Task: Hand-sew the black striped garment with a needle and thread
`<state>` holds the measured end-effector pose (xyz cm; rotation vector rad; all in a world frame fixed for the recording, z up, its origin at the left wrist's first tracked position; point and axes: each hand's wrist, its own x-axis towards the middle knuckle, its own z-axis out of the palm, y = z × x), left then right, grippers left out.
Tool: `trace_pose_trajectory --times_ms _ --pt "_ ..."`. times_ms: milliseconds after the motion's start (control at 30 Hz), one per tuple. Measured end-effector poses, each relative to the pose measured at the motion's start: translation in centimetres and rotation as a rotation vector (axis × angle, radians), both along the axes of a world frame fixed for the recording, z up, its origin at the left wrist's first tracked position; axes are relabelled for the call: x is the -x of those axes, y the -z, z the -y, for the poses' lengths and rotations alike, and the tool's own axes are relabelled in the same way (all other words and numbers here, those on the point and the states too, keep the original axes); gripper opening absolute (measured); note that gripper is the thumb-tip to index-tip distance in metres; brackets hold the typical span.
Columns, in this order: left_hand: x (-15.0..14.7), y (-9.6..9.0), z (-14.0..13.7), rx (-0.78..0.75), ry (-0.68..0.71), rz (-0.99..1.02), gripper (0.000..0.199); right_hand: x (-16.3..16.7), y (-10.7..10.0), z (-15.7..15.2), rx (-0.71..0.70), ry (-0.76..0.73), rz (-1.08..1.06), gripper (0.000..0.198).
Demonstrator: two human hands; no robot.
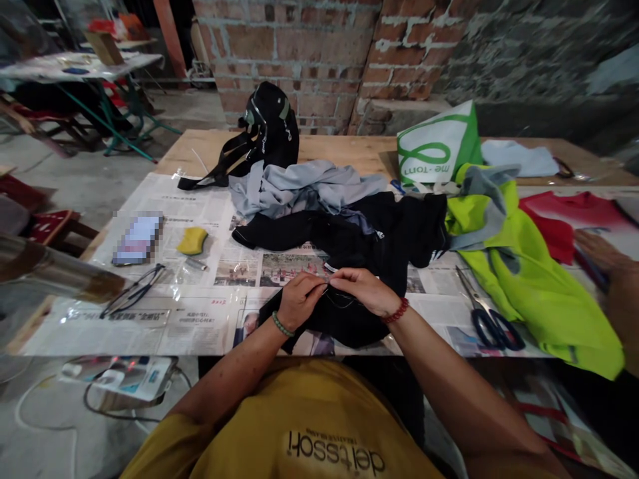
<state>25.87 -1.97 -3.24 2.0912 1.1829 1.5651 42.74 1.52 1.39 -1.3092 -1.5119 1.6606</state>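
Over a black garment point(357, 322) at the table's near edge, my left hand point(300, 299) and my right hand point(364, 291) meet fingertip to fingertip, both closed in a pinch. A thin pale thread point(342, 306) loops down from between them across the black cloth. Whether a needle is also in the fingers is too small to tell. Just beyond my hands the garment spreads out in black sleeves and folds point(394, 226). Scissors point(489, 316) with dark handles lie to the right of my right arm.
Newspaper point(174, 326) covers the table. On the left are a phone point(138, 238), yellow sponge point(192, 240), glasses point(134, 291) and a tilted bottle point(64, 269). Behind are grey cloth point(309, 189), a black bag point(274, 126) and a green-white bag point(436, 146). Right: a neon garment point(544, 286) and another person's hand point(599, 249).
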Motion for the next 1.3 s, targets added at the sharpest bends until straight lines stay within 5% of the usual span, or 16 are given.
trace_pose_trajectory --times_ms 467,800,1100,1300 --pt "0.0 -0.3 0.1 0.014 0.019 0.014 0.007 1.0 0.3 0.3 0.118 0.108 -0.170 0.026" --pt "-0.3 -0.4 0.0 0.112 0.099 -0.002 0.006 1.6 0.8 -0.4 0.034 0.319 -0.236 0.025" --pt "0.2 -0.5 0.0 0.133 0.060 0.052 0.005 1.6 0.1 0.6 0.155 0.199 -0.317 0.026" --pt "-0.2 -0.1 0.1 0.108 0.105 0.015 0.006 1.3 0.7 0.9 0.012 0.207 -0.151 0.024"
